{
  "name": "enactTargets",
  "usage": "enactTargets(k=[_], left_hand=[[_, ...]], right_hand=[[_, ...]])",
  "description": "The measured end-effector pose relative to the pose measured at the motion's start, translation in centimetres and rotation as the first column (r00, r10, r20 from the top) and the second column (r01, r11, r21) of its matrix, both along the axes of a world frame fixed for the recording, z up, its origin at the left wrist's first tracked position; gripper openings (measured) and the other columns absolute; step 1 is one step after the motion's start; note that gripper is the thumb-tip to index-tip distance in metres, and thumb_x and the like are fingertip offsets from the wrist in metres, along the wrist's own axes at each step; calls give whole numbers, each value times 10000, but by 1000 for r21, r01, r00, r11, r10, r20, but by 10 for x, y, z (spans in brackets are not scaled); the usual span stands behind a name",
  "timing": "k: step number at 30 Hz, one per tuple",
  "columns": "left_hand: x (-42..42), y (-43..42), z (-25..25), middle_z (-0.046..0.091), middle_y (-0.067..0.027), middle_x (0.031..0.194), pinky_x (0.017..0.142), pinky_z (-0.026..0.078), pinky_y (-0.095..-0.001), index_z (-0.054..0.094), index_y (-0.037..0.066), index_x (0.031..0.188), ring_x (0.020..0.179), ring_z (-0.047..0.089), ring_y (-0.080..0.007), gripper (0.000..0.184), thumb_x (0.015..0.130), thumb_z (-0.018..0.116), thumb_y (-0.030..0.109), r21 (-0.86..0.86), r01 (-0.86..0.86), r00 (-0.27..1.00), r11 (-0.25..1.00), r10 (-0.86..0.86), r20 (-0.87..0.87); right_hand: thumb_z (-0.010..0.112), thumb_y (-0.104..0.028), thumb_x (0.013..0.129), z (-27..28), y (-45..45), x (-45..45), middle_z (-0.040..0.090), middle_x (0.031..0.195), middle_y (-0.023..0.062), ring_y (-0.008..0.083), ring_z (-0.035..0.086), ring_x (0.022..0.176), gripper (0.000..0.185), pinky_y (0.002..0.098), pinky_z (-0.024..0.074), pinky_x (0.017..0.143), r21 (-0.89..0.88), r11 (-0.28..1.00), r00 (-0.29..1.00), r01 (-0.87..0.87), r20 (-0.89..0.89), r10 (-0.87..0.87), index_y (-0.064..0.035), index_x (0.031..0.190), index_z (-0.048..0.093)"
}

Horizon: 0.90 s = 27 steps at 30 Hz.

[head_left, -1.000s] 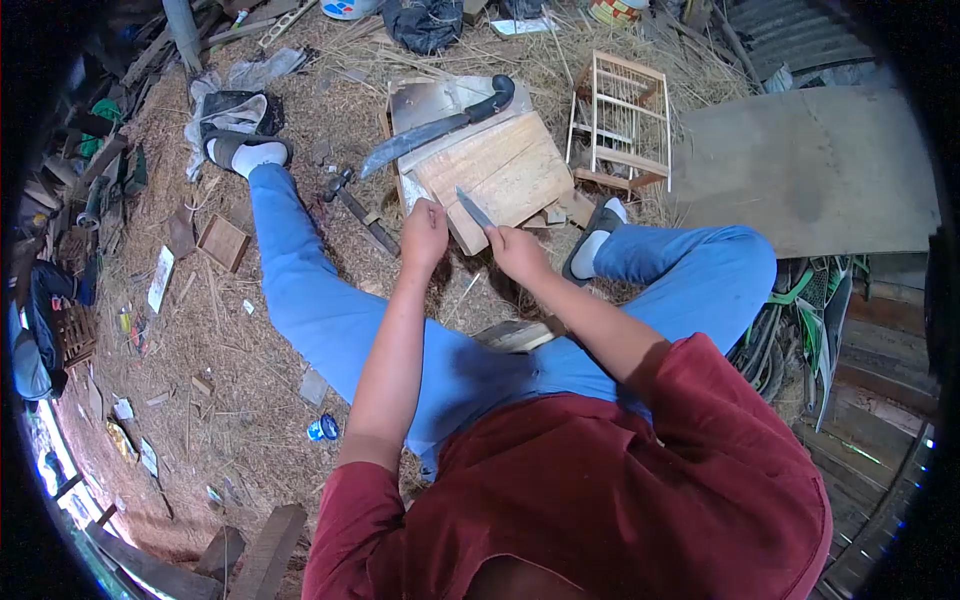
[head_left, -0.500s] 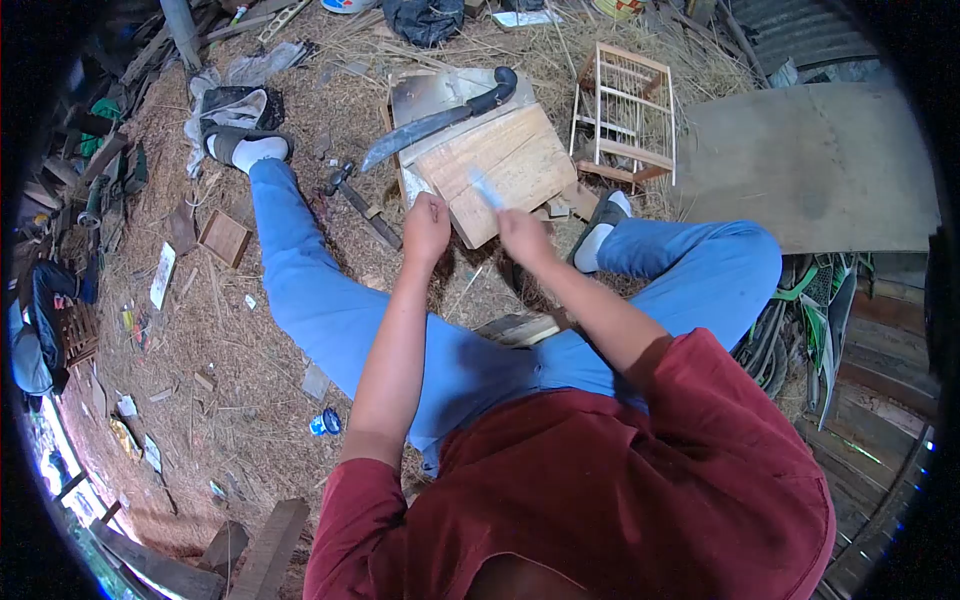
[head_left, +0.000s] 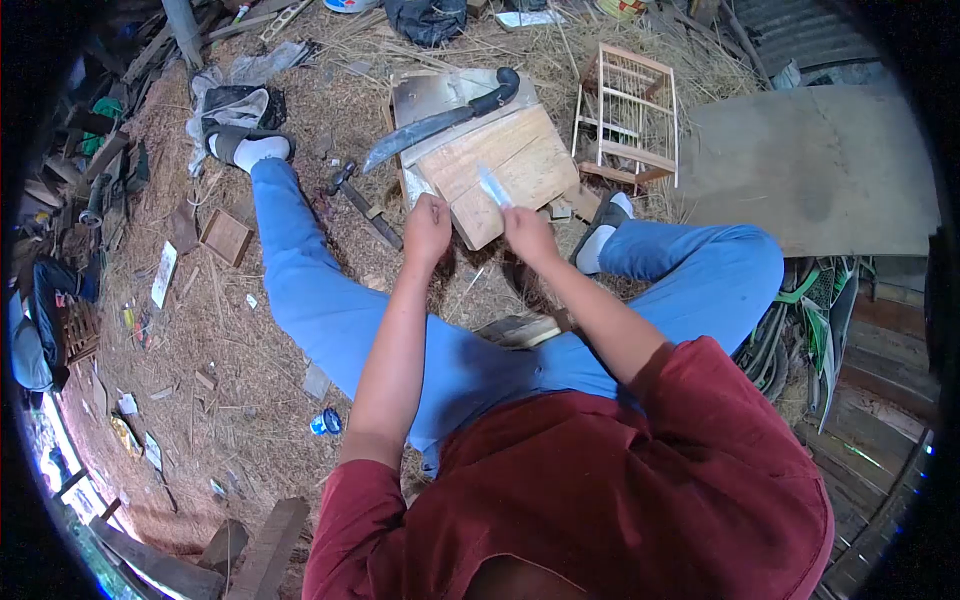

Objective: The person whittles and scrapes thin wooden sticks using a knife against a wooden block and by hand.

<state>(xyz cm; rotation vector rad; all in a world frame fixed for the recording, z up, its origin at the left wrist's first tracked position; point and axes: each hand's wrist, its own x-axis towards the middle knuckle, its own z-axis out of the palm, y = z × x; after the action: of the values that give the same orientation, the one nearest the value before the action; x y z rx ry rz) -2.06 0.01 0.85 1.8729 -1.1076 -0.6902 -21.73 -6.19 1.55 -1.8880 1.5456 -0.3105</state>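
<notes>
My right hand (head_left: 530, 236) is closed round the handle of a small knife (head_left: 492, 186), its blade pointing up and left over a pale wooden board (head_left: 530, 165). At the board's lower left corner, my left hand (head_left: 428, 226) is closed with fingers pinched; whatever it holds is hidden or too small to name. Across the far part of the wooden block lies a large curved machete (head_left: 425, 132) with a black handle. A hammer (head_left: 365, 207) rests on the ground to the left of the block.
A small wooden cage-like frame (head_left: 625, 118) stands right of the board, beside a large flat sheet (head_left: 810, 170). A small wooden tray (head_left: 226, 238) and a blue-and-white cup (head_left: 326, 423) lie on the straw-littered ground. My outstretched legs flank the work area.
The knife in my right hand has moved slightly right and up over the board. My left hand has barely moved. The view has shifted slightly.
</notes>
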Motion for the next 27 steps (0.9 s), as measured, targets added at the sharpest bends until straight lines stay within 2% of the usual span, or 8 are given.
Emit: enactTargets(k=[2, 4, 6, 9, 13, 18, 21, 27], left_hand=[[-1, 0, -1, 682, -229, 801, 679, 530, -438, 593, -23, 952, 750, 691, -382, 163, 944, 619, 137, -9, 7, 1000, 1000, -7, -21], [-2, 0, 0, 683, -229, 802, 677, 529, -440, 594, -23, 952, 748, 692, -380, 162, 945, 620, 137, -9, 2, 1000, 1000, -2, -28], [-1, 0, -1, 685, -229, 803, 674, 528, -441, 594, -23, 952, 746, 692, -378, 162, 946, 620, 137, -7, -11, 999, 1000, 11, -33], [-1, 1, -1, 684, -231, 801, 673, 529, -443, 594, -24, 952, 748, 695, -378, 165, 946, 623, 139, 9, -2, 999, 1000, 2, -51], [-1, -1, -1, 677, -228, 779, 662, 524, -439, 593, -24, 953, 730, 691, -374, 174, 947, 625, 147, 22, 2, 1000, 1000, -2, -18], [-2, 2, -6, 664, -218, 745, 634, 507, -440, 590, -21, 954, 679, 666, -365, 182, 950, 624, 158, -58, 1, 1000, 998, 0, 12], [-2, -1, -1, 662, -207, 786, 663, 508, -418, 598, -16, 952, 714, 665, -338, 198, 954, 626, 181, 20, -11, 999, 1000, 12, -49], [-4, 2, -6, 671, -216, 757, 651, 518, -432, 586, -16, 948, 700, 682, -354, 175, 948, 624, 155, -50, -5, 1000, 999, 6, 23]], right_hand=[[512, -367, 1026, -3, 4, 2, 667, 841, 274, 475, 657, 810, 435, 539, 519, 769, 71, 995, 997, 75, 22, -77, -1, 885, 698], [502, -364, 1034, 1, 29, 6, 655, 814, 278, 477, 644, 761, 454, 530, 506, 711, -111, 977, 982, -183, 28, 188, 7, 857, 694], [504, -368, 1033, 11, 27, 8, 652, 821, 286, 479, 645, 770, 456, 533, 505, 712, -63, 972, 974, -227, -40, 225, 9, 857, 692], [521, -356, 1025, 7, 3, 7, 655, 840, 294, 484, 653, 819, 435, 554, 515, 763, -17, 1000, 1000, 4, 17, -4, 9, 862, 691], [478, -402, 1033, 12, 27, 2, 681, 897, 270, 471, 657, 863, 454, 560, 517, 798, 34, 986, 983, -166, -80, 168, -22, 937, 706], [484, -387, 1038, 7, 4, -3, 672, 872, 275, 480, 659, 837, 471, 546, 519, 773, 10, 1000, 999, -25, -34, 26, 5, 896, 703], [482, -377, 1041, 2, 29, 3, 672, 879, 272, 481, 650, 837, 468, 539, 513, 747, -13, 977, 976, -212, -43, 212, 12, 889, 694], [490, -358, 1041, 9, 12, 1, 665, 864, 281, 487, 645, 821, 446, 536, 513, 746, -28, 998, 998, -63, -5, 63, 8, 890, 695]])
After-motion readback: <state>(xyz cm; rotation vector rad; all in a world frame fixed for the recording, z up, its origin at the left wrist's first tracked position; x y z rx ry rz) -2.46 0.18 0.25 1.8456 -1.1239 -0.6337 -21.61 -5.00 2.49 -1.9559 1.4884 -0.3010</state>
